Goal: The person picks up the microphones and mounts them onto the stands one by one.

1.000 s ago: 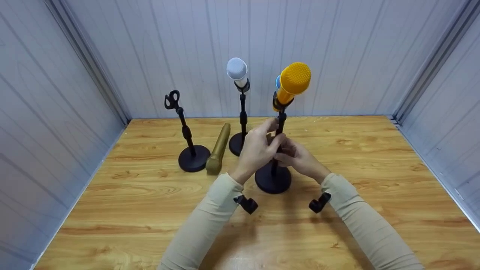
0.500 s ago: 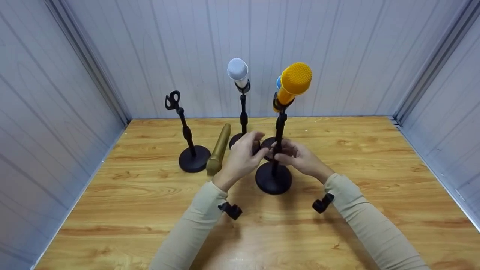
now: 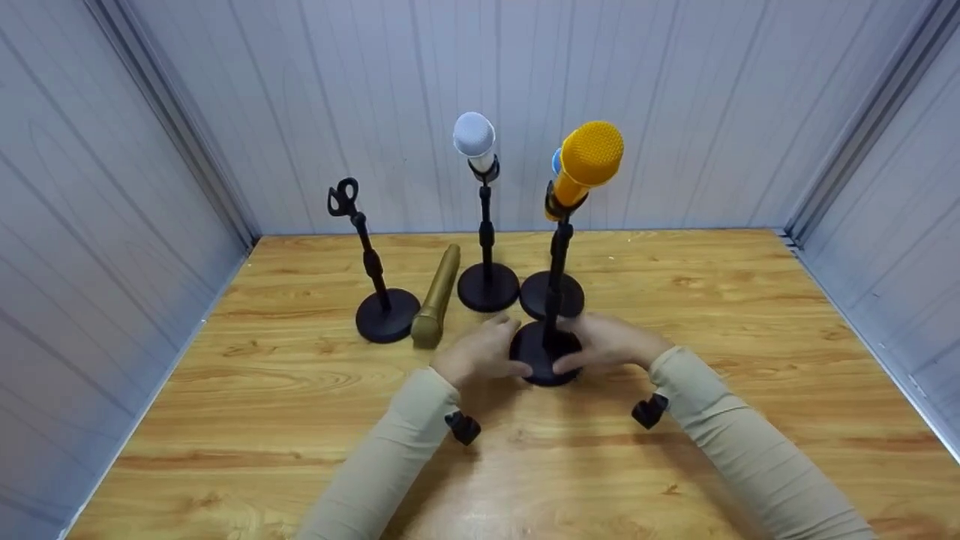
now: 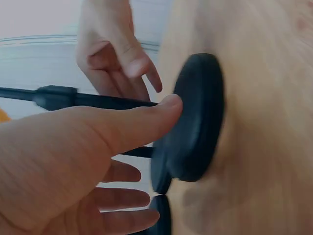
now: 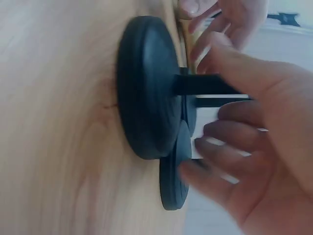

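A yellow microphone (image 3: pixel 592 156) sits in the clip of the nearest black stand, whose round base (image 3: pixel 536 351) rests on the table. My left hand (image 3: pixel 484 351) is at the left of that base, thumb toward it and fingers relaxed. On the other side my right hand (image 3: pixel 611 343) reaches round the base, its fingers spread and slightly bent in the right wrist view. Neither hand grips the pole (image 5: pixel 200 84). Behind stands a second stand with a blue microphone (image 3: pixel 556 161), mostly hidden by the yellow one.
A white microphone (image 3: pixel 474 136) is held by a stand at the back middle. Farther left, a stand with a vacant clip (image 3: pixel 343 198) stands beside a gold microphone (image 3: pixel 435 300) lying on the wooden table (image 3: pixel 262 405). White panel walls (image 3: pixel 375 90) enclose the table.
Both hands have left the pole of the yellow microphone's stand and moved down to its base. The left hand let go first. The stands and microphones stay in place.
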Demonstrator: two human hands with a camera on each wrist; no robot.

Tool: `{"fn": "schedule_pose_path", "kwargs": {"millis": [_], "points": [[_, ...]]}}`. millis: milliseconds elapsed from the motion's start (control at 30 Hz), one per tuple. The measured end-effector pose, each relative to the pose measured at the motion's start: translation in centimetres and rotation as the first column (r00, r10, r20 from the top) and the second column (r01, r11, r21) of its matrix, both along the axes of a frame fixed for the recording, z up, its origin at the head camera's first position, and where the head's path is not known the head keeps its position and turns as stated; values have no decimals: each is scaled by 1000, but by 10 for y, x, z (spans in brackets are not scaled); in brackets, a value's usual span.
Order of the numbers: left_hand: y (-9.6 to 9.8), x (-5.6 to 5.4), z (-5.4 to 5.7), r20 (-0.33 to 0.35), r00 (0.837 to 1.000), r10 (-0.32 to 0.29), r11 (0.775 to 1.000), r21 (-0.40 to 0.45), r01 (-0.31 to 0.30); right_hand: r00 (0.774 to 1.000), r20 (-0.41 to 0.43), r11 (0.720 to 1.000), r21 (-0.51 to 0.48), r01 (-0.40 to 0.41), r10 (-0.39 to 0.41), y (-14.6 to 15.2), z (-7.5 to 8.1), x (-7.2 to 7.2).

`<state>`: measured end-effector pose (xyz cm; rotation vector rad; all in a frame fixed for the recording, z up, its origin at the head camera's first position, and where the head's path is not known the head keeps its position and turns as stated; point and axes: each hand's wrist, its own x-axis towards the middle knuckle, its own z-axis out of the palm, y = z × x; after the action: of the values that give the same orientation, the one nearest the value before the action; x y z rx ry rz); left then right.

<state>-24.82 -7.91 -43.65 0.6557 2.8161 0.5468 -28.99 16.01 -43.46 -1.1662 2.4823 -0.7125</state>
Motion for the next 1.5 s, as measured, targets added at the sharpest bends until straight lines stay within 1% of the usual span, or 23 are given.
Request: {"fn": "schedule_pose_path", "kwargs": {"millis": [100, 200, 367, 467, 667, 833, 900, 1033, 1133, 1300, 1433, 1500], "points": [[3, -2, -7, -35, 999, -26, 998, -50, 24, 1000, -26, 992, 125, -7, 11, -3, -3, 5], [3, -3, -10, -26, 999, -30, 999, -45, 29, 999, -47, 984, 179, 14, -6, -6, -3, 8], [1, -2, -11, -11, 1000, -29, 999, -15, 29, 998, -65, 979, 201, 37, -24, -7, -3, 11], [1, -1, -11, -23, 999, -31, 999, -24, 30, 997, -75, 977, 211, 41, -26, -8, -2, 12], [2, 2, -14, -74, 996, -59, 996, -73, 53, 994, -103, 974, 220, 46, -24, -9, -1, 13], [2, 4, -15, -115, 991, -71, 994, -87, 61, 994, -107, 971, 234, 45, -21, -9, 0, 13], [3, 5, -14, -121, 990, -76, 993, -96, 64, 994, -107, 969, 241, 47, -21, -9, 1, 14], [5, 5, -13, -112, 990, -80, 988, -139, 64, 995, -99, 963, 265, 54, -28, -11, 4, 15], [9, 5, -12, -111, 990, -82, 985, -163, 64, 995, -90, 950, 303, 70, -45, -11, 8, 15], [21, 5, -15, -149, 983, -103, 980, -183, 75, 993, -108, 916, 391, 85, -46, -7, 15, 16], [40, 4, -14, -164, 982, -96, 970, -237, 55, 993, -112, 903, 420, 86, -42, 3, 18, 16], [52, 2, -13, -157, 984, -85, 963, -266, 41, 991, -123, 895, 435, 100, -51, 9, 19, 17]]}}
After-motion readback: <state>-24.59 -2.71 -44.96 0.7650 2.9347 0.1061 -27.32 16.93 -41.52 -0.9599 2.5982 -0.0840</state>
